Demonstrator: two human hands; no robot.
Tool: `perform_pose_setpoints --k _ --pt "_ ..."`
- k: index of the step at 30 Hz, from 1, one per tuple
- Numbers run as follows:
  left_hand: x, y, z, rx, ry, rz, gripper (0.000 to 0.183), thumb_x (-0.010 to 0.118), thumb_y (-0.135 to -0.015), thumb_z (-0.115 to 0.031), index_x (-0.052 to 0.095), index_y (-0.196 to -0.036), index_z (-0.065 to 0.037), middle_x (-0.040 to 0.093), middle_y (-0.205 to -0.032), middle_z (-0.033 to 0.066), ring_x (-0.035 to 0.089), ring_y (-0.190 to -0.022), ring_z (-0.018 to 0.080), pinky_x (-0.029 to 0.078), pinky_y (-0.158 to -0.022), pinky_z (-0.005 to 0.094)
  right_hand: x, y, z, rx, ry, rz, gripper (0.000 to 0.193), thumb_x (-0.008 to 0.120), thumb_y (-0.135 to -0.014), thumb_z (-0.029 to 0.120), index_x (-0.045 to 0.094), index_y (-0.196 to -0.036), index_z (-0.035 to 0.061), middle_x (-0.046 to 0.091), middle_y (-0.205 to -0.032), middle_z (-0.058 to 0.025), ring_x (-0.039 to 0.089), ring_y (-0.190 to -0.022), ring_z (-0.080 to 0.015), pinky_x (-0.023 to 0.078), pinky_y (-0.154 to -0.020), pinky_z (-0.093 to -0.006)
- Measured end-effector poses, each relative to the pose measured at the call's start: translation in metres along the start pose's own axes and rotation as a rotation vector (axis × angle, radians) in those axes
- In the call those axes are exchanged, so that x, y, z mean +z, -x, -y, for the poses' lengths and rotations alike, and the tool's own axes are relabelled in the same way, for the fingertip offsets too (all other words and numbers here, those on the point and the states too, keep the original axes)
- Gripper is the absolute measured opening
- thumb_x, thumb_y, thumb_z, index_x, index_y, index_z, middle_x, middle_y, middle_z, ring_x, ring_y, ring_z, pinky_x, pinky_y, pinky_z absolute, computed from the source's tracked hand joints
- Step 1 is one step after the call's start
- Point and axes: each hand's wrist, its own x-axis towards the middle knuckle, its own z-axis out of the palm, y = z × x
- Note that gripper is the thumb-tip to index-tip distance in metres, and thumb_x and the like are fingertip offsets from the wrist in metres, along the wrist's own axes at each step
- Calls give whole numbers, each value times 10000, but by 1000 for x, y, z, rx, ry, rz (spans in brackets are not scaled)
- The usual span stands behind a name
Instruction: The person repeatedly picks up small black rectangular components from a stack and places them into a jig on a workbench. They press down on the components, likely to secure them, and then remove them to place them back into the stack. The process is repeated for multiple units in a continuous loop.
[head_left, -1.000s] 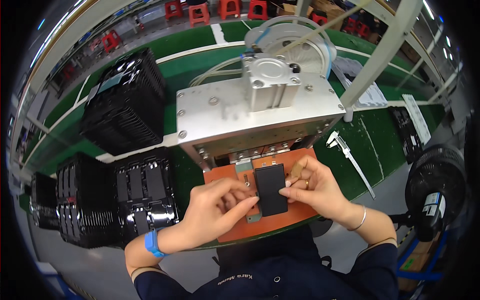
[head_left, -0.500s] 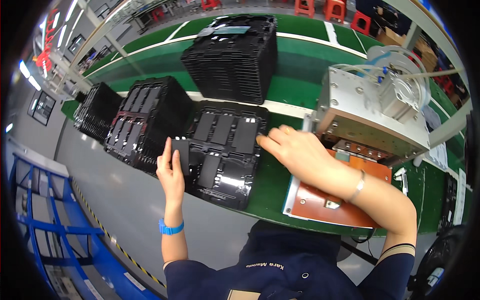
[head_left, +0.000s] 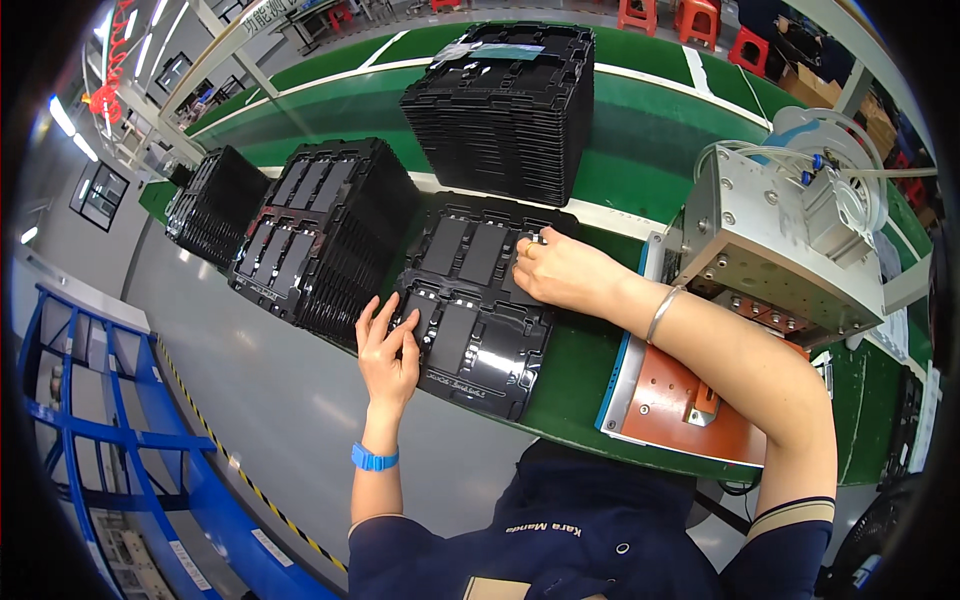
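A black plastic tray (head_left: 505, 395) with shaped pockets lies in front of me, with several flat black rectangular parts (head_left: 483, 252) in it. These have small pale tabs at their upper ends. My left hand (head_left: 388, 360) is at the tray's left edge, fingers apart, its fingertips touching the part in the near left pocket (head_left: 420, 312). Another part (head_left: 455, 337) lies beside that one. My right hand (head_left: 565, 270) is closed over the far right pocket, thumb and fingers pinched at the upper end of the part there, which the hand mostly hides.
Behind the tray stands a tall stack of black trays (head_left: 500, 130). Further stacks (head_left: 320, 220) stand to the left, the nearer holding similar parts. A metal press (head_left: 770, 240) with an orange-brown base plate (head_left: 680, 410) is on the right of the green bench. Blue racking (head_left: 130, 440) stands lower left.
My left hand has moved to the tray and lowered the black part it held into the near left pocket; its fingers have spread. My right hand stays at the far right pocket, fingers more curled.
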Motion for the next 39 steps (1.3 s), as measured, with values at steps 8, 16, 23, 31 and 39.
perform_pose_setpoints --k 8,16,23,31,39 --pt "0 1 10 4 15 -33 258 557 -876 -120 733 -1056 -62 605 -1270 134 473 -1226 356 385 -1034 442 -31 12 -3 33 -73 -275 108 587 -820 184 632 -822 85 650 -807 -3 588 -957 -154 471 -768 -313" --pt "-29 -37 -46 165 60 -104 315 508 -892 -128 689 -1107 14 590 -1271 167 501 -1199 346 372 -1042 443 -140 200 50 493 30 -376 271 675 -709 86 712 -977 74 599 -1004 -54 589 -771 -163 519 -658 -269" --pt "-9 -80 -161 782 422 194 338 582 -871 -373 744 -984 -98 654 -1124 126 590 -1040 314 405 -986 478 -135 234 105 942 -353 -180 255 634 -745 41 667 -998 31 642 -1050 -96 635 -897 -237 537 -733 -296" --pt "41 -67 -245 1125 568 846 642 658 -808 -563 586 -1285 -140 488 -1390 143 472 -1270 309 320 -1044 548 -117 229 72 1068 -545 -283 199 679 -782 41 676 -980 63 631 -972 -40 572 -899 -243 517 -778 -336" --pt "50 -61 -244 1107 609 908 648 667 -791 -588 607 -1265 -149 522 -1355 132 490 -1258 314 329 -1031 577 -103 225 73 1001 -380 -232 324 643 -736 45 649 -1058 9 613 -1039 -81 560 -966 -268 484 -885 -386"
